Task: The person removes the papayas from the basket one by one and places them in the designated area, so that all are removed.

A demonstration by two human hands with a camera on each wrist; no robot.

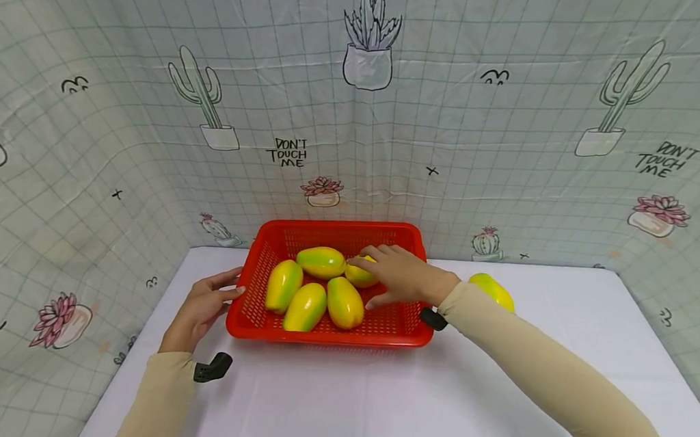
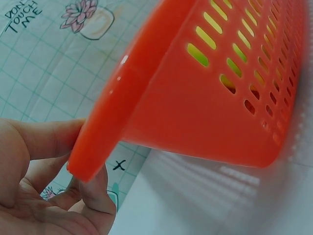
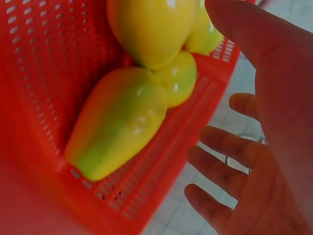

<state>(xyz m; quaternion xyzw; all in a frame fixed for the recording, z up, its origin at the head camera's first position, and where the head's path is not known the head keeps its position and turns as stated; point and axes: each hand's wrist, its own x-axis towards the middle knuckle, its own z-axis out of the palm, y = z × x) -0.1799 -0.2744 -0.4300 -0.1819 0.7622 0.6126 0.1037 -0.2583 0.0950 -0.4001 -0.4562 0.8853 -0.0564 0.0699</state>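
A red plastic basket [image 1: 329,339] with slotted walls holds several glossy yellow-green papayas [image 1: 346,304]. My left hand [image 1: 199,308] grips the basket's left rim, and the left wrist view shows the rim [image 2: 105,125] between thumb and fingers. Over the right part of the basket is my right hand [image 1: 404,275], its fingers spread and loosely bent, with nothing held. Its fingers partly cover the papaya [image 1: 361,274] at the back right. In the right wrist view another papaya [image 3: 117,122] lies in the basket, apart from the fingers [image 3: 222,169].
Another papaya [image 1: 492,291] lies outside the basket to the right, partly hidden by the right sleeve [image 1: 537,350]. A white cloth [image 1: 335,409] covers the table. Behind and at the sides hangs a grid-patterned curtain [image 1: 431,129] with cactus drawings.
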